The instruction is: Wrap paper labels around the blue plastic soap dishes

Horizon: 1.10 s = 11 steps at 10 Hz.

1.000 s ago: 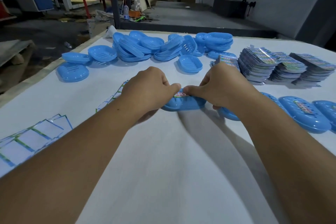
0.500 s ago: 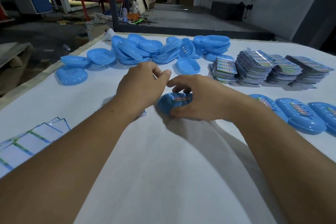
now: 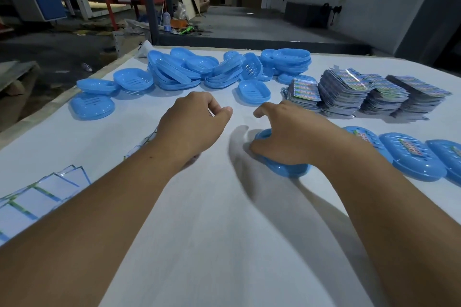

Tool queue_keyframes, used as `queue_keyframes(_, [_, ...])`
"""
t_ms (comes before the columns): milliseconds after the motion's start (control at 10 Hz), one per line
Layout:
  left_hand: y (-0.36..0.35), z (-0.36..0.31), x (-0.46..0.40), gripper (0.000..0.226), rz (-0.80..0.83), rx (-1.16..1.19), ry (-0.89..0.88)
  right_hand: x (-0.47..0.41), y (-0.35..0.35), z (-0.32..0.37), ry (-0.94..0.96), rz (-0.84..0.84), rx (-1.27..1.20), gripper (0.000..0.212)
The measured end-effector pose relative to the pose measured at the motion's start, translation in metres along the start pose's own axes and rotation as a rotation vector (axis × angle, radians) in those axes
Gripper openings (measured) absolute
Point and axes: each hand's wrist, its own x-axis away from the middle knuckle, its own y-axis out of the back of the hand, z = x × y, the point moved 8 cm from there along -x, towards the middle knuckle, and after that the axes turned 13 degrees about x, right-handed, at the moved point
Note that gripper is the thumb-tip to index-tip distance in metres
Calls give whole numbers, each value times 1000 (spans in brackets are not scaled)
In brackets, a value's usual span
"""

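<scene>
My right hand (image 3: 287, 132) grips a blue soap dish (image 3: 282, 168) from above, just left of a row of labelled blue dishes (image 3: 411, 157) at the right edge. Most of the held dish is hidden under my palm. My left hand (image 3: 194, 124) hovers over the white table (image 3: 212, 232) with its fingers loosely curled and nothing in them. Unlabelled blue dishes (image 3: 199, 70) lie heaped at the back. One single dish (image 3: 254, 91) sits just beyond my hands.
Stacks of printed paper labels (image 3: 361, 92) stand at the back right. White label sheets (image 3: 32, 199) fan out at the near left, and a few more (image 3: 143, 141) show under my left wrist. The table's left edge (image 3: 50, 104) drops to a workshop floor.
My right hand has carried the dish to the right, toward the labelled row. My left hand let go of it and lifted away toward the back.
</scene>
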Motion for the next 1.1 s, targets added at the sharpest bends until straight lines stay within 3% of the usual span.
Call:
queue_keyframes(200, [-1,0,1,30,26,1,17,1,1,-23,-77,81,-23,70])
queue_keyframes(300, [-1,1,2,30,41,-1,29,1,2,-34,-125,75,1,50])
queue_keyframes(400, [-1,2,2,30,48,-1,32,0,3,-43,-169,71,7,44])
queue_keyframes(800, [-3,3,1,30,57,-23,26,-1,3,-72,-279,100,21,51])
queue_keyframes(900, [-4,0,4,28,82,12,15,-6,8,-70,-283,24,-65,61])
queue_keyframes(1000, [-4,-9,7,28,101,78,-36,-1,44,-57,-184,-285,-360,51])
queue_keyframes(1100, [-2,-17,9,29,88,122,-67,25,93,-39,18,-617,-724,28])
